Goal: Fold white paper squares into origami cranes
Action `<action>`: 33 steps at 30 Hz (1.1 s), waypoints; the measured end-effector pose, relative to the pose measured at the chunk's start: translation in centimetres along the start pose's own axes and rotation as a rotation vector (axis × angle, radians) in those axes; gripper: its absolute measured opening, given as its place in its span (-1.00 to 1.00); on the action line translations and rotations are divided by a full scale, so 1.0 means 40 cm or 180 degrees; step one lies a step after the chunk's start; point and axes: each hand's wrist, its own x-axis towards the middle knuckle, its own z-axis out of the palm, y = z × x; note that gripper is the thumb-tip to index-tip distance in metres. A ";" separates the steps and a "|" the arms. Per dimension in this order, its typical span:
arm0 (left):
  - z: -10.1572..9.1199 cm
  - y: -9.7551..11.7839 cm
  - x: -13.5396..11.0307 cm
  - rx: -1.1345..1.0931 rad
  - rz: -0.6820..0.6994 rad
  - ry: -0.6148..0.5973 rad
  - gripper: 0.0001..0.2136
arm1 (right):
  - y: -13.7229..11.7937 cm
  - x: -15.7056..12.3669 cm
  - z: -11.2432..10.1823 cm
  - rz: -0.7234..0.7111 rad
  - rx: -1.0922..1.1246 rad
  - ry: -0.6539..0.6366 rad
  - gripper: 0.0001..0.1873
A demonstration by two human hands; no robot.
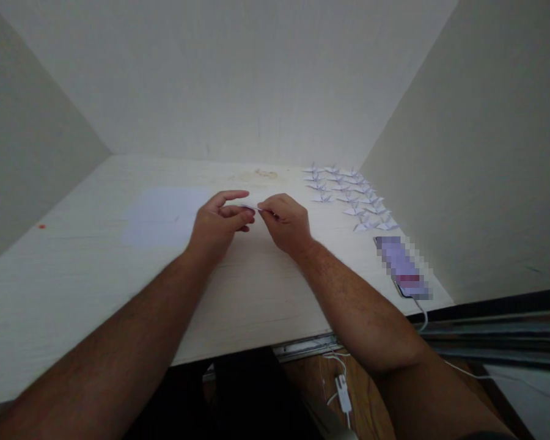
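Note:
My left hand (220,223) and my right hand (286,223) meet above the middle of the white table (73,287). Between their fingertips they pinch a small piece of pale folded paper (251,206). The left index finger is stretched out over it while the thumb and other fingers curl in. The right hand is closed in a pinch on the paper's right end. Most of the paper is hidden by the fingers.
Several folded paper cranes (348,195) lie in rows at the back right. A phone (402,266) with a white cable (420,315) lies near the right edge. A pale sheet (160,214) lies left of the hands. White walls enclose the table.

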 end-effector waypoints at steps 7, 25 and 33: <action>0.003 0.003 -0.003 0.0306 0.0281 0.0156 -0.80 | -0.006 0.002 -0.007 -0.0164 -0.0185 -0.0011 -0.81; -0.009 -0.001 -0.004 -0.0105 0.0350 0.0264 -0.75 | -0.006 0.005 -0.009 0.0647 0.0913 -0.0047 -0.87; -0.001 -0.003 -0.007 -0.0453 0.0188 0.0251 -0.79 | -0.013 0.007 -0.009 0.0912 0.1187 0.0046 -0.87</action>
